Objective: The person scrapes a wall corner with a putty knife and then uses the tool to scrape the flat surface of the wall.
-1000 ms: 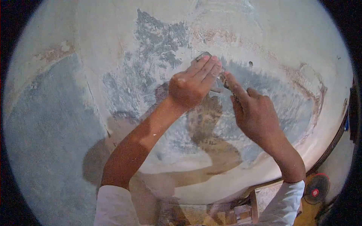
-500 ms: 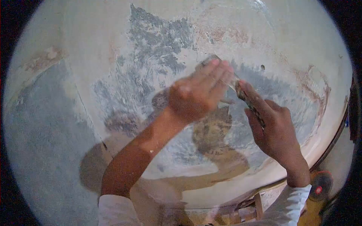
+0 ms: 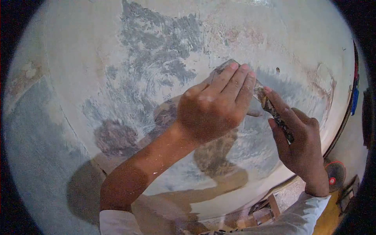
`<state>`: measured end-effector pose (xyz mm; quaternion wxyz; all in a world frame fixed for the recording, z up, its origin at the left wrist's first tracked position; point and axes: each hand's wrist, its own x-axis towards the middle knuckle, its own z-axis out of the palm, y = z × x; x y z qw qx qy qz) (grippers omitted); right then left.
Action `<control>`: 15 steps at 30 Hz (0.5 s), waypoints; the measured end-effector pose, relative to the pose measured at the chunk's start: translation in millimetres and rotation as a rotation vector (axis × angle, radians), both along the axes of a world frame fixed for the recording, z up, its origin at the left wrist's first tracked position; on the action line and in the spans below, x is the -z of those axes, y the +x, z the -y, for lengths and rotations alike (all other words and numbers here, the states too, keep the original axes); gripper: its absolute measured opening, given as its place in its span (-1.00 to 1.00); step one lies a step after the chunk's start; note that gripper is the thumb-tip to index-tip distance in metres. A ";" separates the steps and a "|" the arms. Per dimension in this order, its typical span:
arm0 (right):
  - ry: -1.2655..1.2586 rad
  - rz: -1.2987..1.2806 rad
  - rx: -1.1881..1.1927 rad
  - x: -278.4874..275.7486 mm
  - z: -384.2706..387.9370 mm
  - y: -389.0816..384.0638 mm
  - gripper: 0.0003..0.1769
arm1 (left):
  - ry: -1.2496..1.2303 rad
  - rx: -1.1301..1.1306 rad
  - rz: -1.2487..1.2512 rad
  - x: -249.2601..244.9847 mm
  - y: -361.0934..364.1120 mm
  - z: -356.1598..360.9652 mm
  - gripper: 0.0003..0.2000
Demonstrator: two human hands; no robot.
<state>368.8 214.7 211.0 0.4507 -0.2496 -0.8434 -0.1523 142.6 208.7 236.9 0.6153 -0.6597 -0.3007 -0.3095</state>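
Right hand (image 3: pixel 301 141) grip wrapped round handle (image 3: pixel 279 119) of scraper (image 3: pixel 265 102), index finger along it; left hand (image 3: pixel 213 111) laid flat, fingers (image 3: pixel 237 80) together over blade; scraper against patchy grey-and-white surface (image 3: pixel 156 58). Red-rimmed dark disc (image 3: pixel 337 171) lower right.

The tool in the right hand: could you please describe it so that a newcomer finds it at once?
Over the large pale, grey-patched surface, look right of centre for the right hand. It grips the tool by its narrow handle, while the left hand lays its fingers over the far end. Its dark, blotched handle stands out against the paler surface.
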 end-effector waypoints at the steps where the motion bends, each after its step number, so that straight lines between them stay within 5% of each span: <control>1: -0.005 0.009 -0.001 0.4 -2.3 -0.5 -0.27 | 0.008 0.004 -0.002 0.3 -0.5 -2.2 -0.62; 15: 0.008 0.011 -0.036 2.4 -16.9 -15.9 -0.34 | -0.050 -0.025 -0.013 3.2 -8.8 -2.5 -0.48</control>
